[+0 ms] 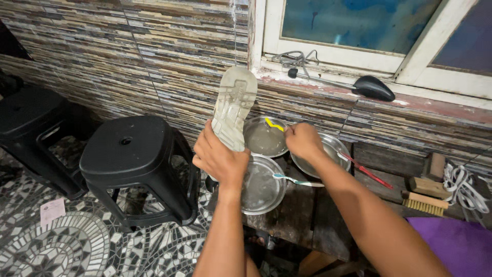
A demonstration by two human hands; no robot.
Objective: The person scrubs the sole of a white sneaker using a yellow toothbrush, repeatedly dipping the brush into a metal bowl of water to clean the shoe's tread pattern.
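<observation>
My left hand (219,160) grips a pale shoe (233,106), held upright with its worn sole facing me. My right hand (303,140) is closed on the handle of a yellow toothbrush (274,124), whose head dips into the far metal bowl (256,145) of cloudy water. Two more metal bowls sit on the dark wooden bench (300,215): a near bowl (259,197) with a teal and white toothbrush (297,180) across its rim, and a right bowl (333,143) holding a red-handled toothbrush (366,172).
A black plastic stool (136,166) stands left of the bench, another black stool (31,128) farther left, on mosaic floor. Scrub brushes (425,197) and white laces (464,187) lie at right beside purple cloth (456,241). A black mirror (374,87) rests on the window sill.
</observation>
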